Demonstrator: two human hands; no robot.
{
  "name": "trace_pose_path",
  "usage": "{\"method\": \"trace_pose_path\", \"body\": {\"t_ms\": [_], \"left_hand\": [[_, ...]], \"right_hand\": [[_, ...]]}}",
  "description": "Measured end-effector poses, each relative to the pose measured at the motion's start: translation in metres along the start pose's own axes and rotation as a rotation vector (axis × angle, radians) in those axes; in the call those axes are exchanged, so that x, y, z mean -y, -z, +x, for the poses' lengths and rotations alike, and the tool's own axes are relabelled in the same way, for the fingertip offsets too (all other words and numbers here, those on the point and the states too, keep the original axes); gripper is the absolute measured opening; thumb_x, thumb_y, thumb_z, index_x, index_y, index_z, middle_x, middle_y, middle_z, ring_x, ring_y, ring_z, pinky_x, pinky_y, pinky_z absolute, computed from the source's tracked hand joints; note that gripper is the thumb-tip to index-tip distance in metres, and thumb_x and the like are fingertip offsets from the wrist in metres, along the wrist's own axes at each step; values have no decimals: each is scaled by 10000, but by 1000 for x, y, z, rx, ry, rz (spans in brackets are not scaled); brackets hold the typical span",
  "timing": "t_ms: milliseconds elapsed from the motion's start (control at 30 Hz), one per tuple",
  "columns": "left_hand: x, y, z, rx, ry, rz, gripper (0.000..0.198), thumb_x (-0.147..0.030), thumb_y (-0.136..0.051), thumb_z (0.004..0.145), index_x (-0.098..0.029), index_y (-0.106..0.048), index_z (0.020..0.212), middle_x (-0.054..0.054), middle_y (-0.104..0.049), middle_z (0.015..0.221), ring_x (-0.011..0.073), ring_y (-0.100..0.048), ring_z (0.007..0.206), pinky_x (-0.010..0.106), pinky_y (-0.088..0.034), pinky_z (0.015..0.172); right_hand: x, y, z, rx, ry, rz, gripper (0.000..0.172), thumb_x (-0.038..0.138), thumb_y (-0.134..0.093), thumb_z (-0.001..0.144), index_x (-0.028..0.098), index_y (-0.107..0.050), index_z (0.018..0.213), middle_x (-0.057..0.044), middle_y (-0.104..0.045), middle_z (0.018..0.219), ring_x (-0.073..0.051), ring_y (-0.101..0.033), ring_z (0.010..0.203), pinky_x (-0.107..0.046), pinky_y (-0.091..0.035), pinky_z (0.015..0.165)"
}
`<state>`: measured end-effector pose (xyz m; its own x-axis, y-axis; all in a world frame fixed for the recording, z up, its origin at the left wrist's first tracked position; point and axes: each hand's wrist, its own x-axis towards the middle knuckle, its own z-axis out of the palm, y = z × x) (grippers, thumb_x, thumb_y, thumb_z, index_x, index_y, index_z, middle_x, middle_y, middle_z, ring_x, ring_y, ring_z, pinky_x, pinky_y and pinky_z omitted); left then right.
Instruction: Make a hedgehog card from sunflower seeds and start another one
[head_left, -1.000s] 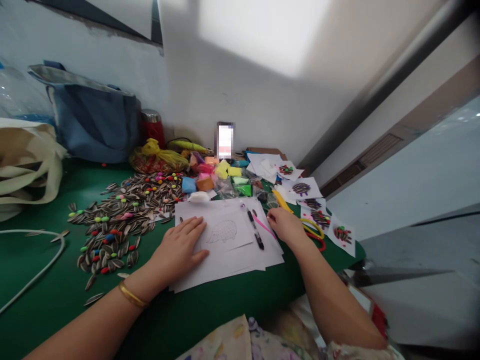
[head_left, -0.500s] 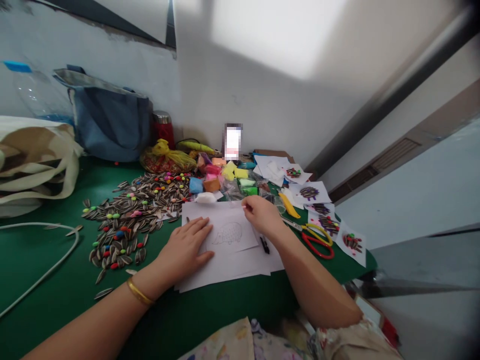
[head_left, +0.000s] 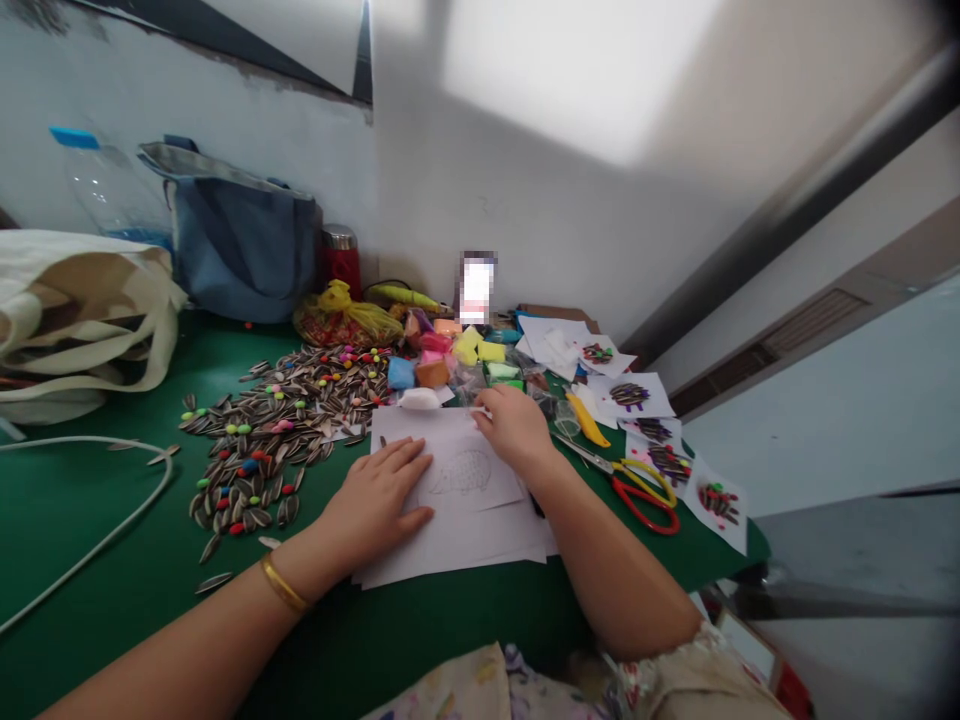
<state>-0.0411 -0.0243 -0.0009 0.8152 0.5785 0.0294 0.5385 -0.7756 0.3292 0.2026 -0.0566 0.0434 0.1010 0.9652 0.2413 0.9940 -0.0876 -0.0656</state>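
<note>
My left hand (head_left: 379, 495) lies flat with fingers spread on a stack of white paper (head_left: 457, 520), beside a small sheet with a hedgehog drawing (head_left: 466, 474). My right hand (head_left: 516, 425) rests at the far edge of that sheet, fingers curled in a pinch on something small and pale that I cannot make out. A black marker (head_left: 535, 502) is mostly hidden under my right forearm. A gold bangle (head_left: 283, 586) is on my left wrist.
A heap of sunflower seeds with coloured clay beads (head_left: 277, 430) spreads over the green table (head_left: 112, 570) at left. Clay blocks (head_left: 442, 360), scissors (head_left: 637, 490), finished seed pictures (head_left: 652, 430), a blue bag (head_left: 240, 245), a red flask (head_left: 341, 260) and a white cord (head_left: 97, 535) lie around.
My right hand moved left from the right side of the papers, near the pink pen, to the far edge of the hedgehog sheet. My left hand stayed flat on the paper.
</note>
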Motion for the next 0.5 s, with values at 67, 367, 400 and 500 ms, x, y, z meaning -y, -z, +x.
{"method": "trace_pose_path", "body": {"t_ms": [67, 367, 400, 500], "left_hand": [[0, 0, 0, 0, 0, -4, 656, -424, -611, 806, -260, -469, 1425, 66, -351, 1563, 301, -314, 1431, 500, -263, 1141], [0, 0, -2, -22, -16, -12, 638, -415, -624, 802, -269, -488, 1408, 65, -378, 1550, 306, -322, 1428, 496, -278, 1135], [0, 0, -2, -22, -18, -11, 639, -414, -626, 802, -271, -487, 1409, 65, -377, 1551, 305, -323, 1427, 495, -280, 1135], [0, 1, -2, -18, -23, -4, 632, -418, -625, 808, -272, -488, 1408, 68, -373, 1553, 308, -326, 1424, 503, -289, 1128]], "right_hand": [[-3, 1, 6, -25, -33, -23, 190, 320, -596, 904, 200, -671, 1030, -97, -649, 1018, -252, -561, 998, -330, -404, 819], [3, -13, 26, 64, -105, -128, 363, 495, -616, 861, 201, -674, 1067, -130, -611, 1089, -305, -517, 1065, -403, -382, 846], [3, -13, 27, 62, -104, -137, 295, 437, -597, 881, 201, -684, 1036, -126, -617, 1070, -294, -524, 1050, -395, -378, 836], [0, -11, 28, 13, -90, -143, 224, 295, -506, 932, 208, -706, 980, -115, -632, 1025, -264, -540, 1011, -369, -368, 800]]}}
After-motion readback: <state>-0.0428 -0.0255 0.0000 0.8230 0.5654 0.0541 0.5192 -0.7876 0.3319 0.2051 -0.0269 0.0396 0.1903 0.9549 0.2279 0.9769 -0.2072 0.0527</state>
